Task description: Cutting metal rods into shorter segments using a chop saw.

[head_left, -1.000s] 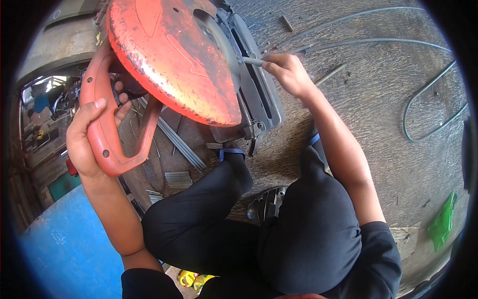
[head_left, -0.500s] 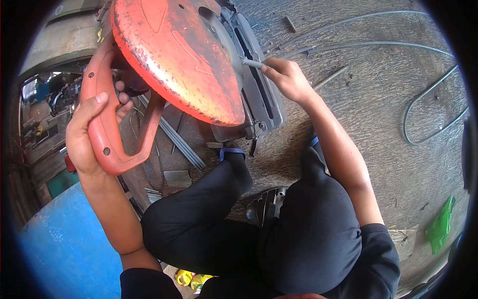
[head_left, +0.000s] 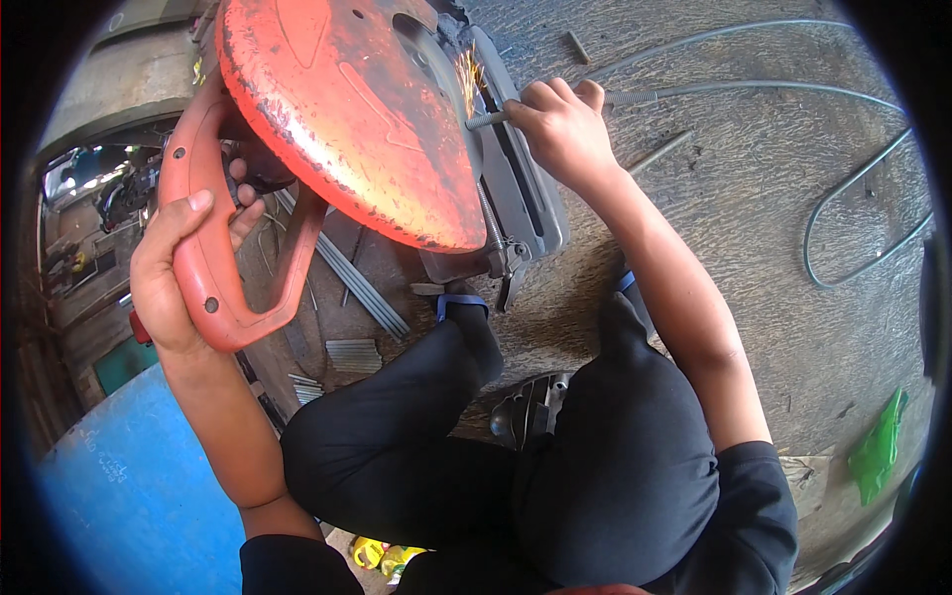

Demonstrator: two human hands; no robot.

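A large red cut-off saw (head_left: 337, 109) with a scuffed guard fills the upper left. My left hand (head_left: 169, 268) is closed round its red loop handle (head_left: 205, 238), thumb on top. In my right hand (head_left: 565, 129) is a thin metal rod (head_left: 486, 120), gripped from above. One tip of this rod meets the edge of the disc under the guard, and orange sparks (head_left: 469, 79) fly up there. A threaded end (head_left: 633, 97) shows beyond my right fist, roughly in line with the rod. The fingers hide the rod's middle.
Long curved rods (head_left: 754, 87) lie on the floor at right, near a short rod (head_left: 659, 152) and a green plastic bag (head_left: 877, 448). Several straight rods (head_left: 357, 283) and cut pieces (head_left: 353, 355) lie below the saw. A blue surface (head_left: 139, 486) stands lower left.
My right hand has turned over and shifted slightly, and the threaded end now points away from the disc. Sparks have appeared at the disc. My left hand stays on the handle, which moved barely.
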